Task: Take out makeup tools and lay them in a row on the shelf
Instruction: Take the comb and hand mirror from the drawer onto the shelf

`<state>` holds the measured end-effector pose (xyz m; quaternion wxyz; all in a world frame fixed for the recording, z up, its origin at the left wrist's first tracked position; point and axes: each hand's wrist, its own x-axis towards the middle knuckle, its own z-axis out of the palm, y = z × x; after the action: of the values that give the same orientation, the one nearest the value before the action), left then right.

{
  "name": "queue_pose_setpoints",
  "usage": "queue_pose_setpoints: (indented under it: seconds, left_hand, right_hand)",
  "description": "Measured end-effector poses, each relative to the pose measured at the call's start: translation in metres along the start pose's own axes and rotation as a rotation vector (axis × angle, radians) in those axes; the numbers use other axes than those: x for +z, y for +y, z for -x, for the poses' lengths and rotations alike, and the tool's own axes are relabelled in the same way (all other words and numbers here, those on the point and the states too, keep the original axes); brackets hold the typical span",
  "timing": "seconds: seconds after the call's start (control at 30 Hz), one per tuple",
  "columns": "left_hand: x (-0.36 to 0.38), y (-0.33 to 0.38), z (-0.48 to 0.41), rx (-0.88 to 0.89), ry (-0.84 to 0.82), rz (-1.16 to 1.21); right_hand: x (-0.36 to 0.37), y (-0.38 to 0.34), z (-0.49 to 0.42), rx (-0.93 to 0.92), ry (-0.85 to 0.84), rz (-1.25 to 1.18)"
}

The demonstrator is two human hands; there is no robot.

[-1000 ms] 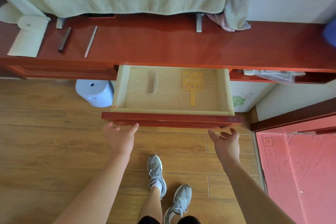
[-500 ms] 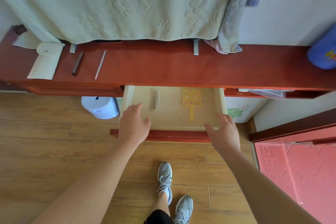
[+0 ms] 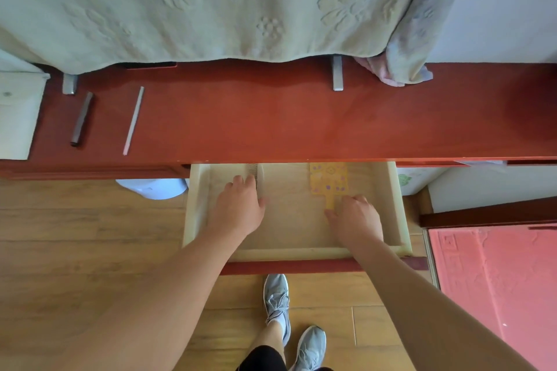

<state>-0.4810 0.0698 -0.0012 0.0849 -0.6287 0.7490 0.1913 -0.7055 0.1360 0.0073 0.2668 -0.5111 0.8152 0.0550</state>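
Head view: two tools lie in one open drawer point(image 3: 196, 205). The left hand point(image 3: 239, 208) curls against the comb point(image 3: 252, 170); I cannot tell whether it grips. The right hand point(image 3: 358, 220) pinches the yellow paddle point(image 3: 328, 178) by its handle. Beyond the fingertips, two more tools, a dark stick point(image 3: 81, 119) and a pale stick point(image 3: 133, 120), rest on the shelf point(image 3: 301, 117).
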Motion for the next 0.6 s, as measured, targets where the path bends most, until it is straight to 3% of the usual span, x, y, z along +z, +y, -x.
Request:
queue_pose_setpoints:
  seconds: [0.27, 0.6]
  left_hand:
    - [0.016, -0.002, -0.016, -0.006, 0.018, 0.026]
    - [0.018, -0.001, -0.018, -0.064, 0.008, 0.108]
  right_hand:
    - [0.014, -0.014, -0.013, 0.062, -0.006, -0.029]
    - [0.019, -0.019, -0.022, -0.004, -0.007, -0.073]
